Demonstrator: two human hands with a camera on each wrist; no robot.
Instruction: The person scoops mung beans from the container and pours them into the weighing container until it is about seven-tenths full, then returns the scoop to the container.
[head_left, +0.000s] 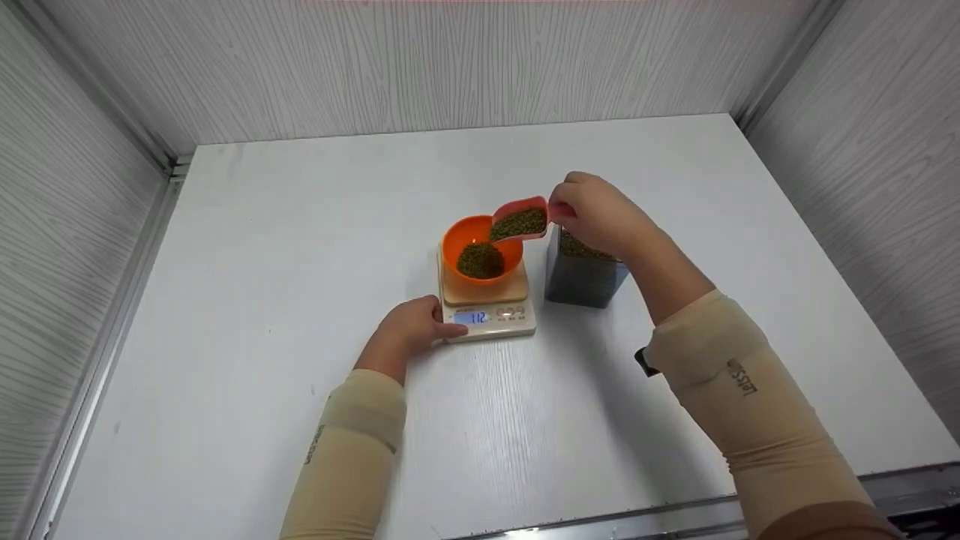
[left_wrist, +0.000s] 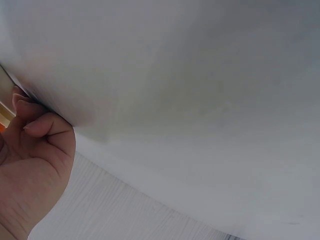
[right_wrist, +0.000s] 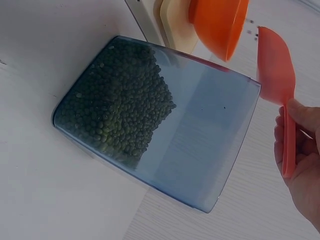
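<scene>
Right grip (head_left: 596, 214) on scoop (right_wrist: 276, 67), over bowl's rim (head_left: 469, 226); container (head_left: 583, 283) near, gap between

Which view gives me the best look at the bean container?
The right wrist view: the container fills much of it, and beans show through its clear wall. The head view shows it partly hidden by the right hand. The left wrist view does not show it.

Head view looks forward and down, wrist views closer, the right sharing the bowl (right_wrist: 218, 27).
</scene>
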